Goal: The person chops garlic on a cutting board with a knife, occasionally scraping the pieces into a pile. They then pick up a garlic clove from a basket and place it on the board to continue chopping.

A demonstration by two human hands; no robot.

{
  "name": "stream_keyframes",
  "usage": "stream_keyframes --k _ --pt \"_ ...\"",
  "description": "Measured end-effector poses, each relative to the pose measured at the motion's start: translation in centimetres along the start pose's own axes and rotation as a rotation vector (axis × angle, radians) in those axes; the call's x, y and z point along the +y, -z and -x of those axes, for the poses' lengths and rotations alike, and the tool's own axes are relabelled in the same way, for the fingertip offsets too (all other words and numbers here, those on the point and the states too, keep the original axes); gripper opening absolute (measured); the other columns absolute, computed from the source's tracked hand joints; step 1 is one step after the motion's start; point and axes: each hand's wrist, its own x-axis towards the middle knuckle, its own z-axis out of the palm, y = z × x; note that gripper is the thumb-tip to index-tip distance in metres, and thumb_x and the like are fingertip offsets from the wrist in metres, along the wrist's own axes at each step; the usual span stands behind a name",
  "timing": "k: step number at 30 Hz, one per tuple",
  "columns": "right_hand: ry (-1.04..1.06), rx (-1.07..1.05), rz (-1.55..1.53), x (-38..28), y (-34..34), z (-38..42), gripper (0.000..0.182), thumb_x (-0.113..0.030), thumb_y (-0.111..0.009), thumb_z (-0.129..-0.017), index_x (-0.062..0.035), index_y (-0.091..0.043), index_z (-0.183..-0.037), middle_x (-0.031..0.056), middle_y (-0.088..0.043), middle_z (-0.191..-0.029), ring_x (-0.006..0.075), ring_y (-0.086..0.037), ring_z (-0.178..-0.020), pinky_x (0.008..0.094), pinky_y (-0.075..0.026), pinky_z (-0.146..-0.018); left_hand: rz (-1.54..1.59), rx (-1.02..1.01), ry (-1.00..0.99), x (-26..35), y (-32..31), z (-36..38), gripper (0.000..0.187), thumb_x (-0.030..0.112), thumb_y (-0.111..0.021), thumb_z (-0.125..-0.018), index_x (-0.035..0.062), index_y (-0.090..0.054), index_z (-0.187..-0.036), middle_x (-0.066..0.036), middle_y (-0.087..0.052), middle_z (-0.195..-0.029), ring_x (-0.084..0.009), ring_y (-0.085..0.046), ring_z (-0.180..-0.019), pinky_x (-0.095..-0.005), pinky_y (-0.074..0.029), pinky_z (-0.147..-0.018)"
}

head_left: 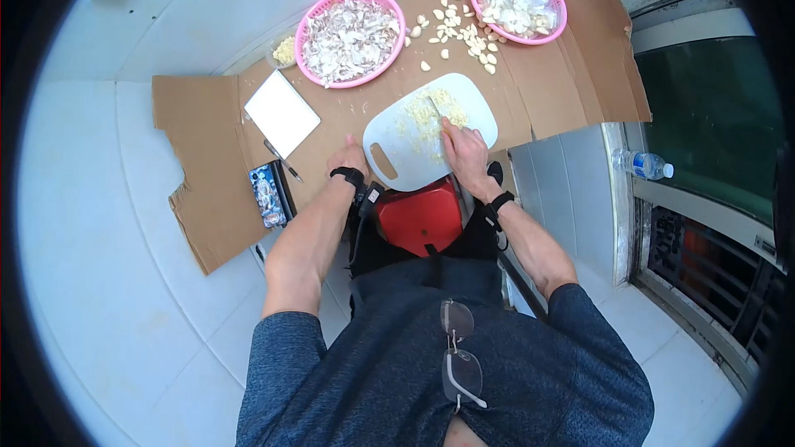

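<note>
A white cutting board [406, 153] lies tilted on the cardboard, with chopped garlic [447, 106] spread over its upper right part. My right hand [466, 149] is over the board's right side, fingers wrapped round the handle of a knife [434, 106] whose thin blade reaches into the garlic. Beside the board's left edge, my left hand [348, 155] rests on the cardboard; its fingers are too small and foreshortened to read. Several peeled garlic cloves [478, 45] lie scattered beyond the board.
Pink baskets with garlic skins [349, 37] and bagged garlic [517, 4] stand at the back of the cardboard [339, 108]. Left are a small garlic container [284, 51], white pad [282, 113], pen [283, 161] and patterned case [267, 194]. A bottle [643, 165] is right; a red stool [421, 219] is below.
</note>
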Motion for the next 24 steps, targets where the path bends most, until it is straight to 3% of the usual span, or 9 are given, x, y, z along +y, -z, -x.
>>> stream_keyframes --k 8,11,14,15,24 --pt "-0.003 -0.027 0.016 0.6 -1.7 1.4 0.033 -0.009 -0.078 -0.101 -0.0058 -0.075 -0.134 0.0106 -0.069 -0.08 0.0282 -0.068 -0.076 0.0426 -0.051 -0.075 0.014 0.022 -0.013 1.7 2.7 5.6 0.102 0.079 -0.052 -0.106 -0.014 -0.063 -0.147 -0.032 -0.065 -0.152 -0.0407 -0.064 -0.142 -0.0476 -0.048 -0.119" --pt "0.003 -0.031 0.022 0.5 -0.8 1.0 0.033 -0.012 -0.079 -0.101 -0.0071 -0.075 -0.133 0.0091 -0.067 -0.076 0.0273 -0.067 -0.073 0.0429 -0.05 -0.074 -0.278 -0.072 -0.219 1.6 3.4 5.0 0.104 0.078 -0.031 -0.112 -0.0138 -0.061 -0.149 -0.033 -0.063 -0.155 -0.0439 -0.059 -0.147 -0.0488 -0.046 -0.122" --pt "-0.022 -0.009 0.027 0.0 0.8 0.2 0.034 -0.012 -0.08 -0.099 -0.0076 -0.075 -0.133 0.0095 -0.068 -0.077 0.0277 -0.067 -0.074 0.0429 -0.051 -0.074 -0.295 -0.081 -0.187 0.9 2.1 2.3 0.1 0.075 -0.029 -0.114 -0.0139 -0.06 -0.15 -0.034 -0.061 -0.157 -0.0453 -0.058 -0.148 -0.048 -0.045 -0.123" --pt "-0.023 0.004 0.028 0.1 1.0 -0.1 0.033 -0.012 -0.08 -0.099 -0.008 -0.076 -0.132 0.0095 -0.068 -0.077 0.0275 -0.068 -0.074 0.0426 -0.051 -0.074 -0.25 -0.059 -0.106 1.8 3.0 4.7 0.098 0.073 -0.032 -0.114 -0.014 -0.059 -0.15 -0.034 -0.06 -0.157 -0.0452 -0.057 -0.15 -0.0476 -0.045 -0.123" --pt "-0.027 -0.006 0.028 2.1 -0.3 1.9 0.029 -0.012 -0.081 -0.099 -0.007 -0.077 -0.127 0.0094 -0.067 -0.076 0.0269 -0.067 -0.073 0.0421 -0.051 -0.073 -0.049 -0.074 -0.05 2.1 3.4 6.4 0.099 0.075 -0.035 -0.113 -0.0138 -0.06 -0.15 -0.035 -0.061 -0.156 -0.0437 -0.058 -0.148 -0.0464 -0.046 -0.122"
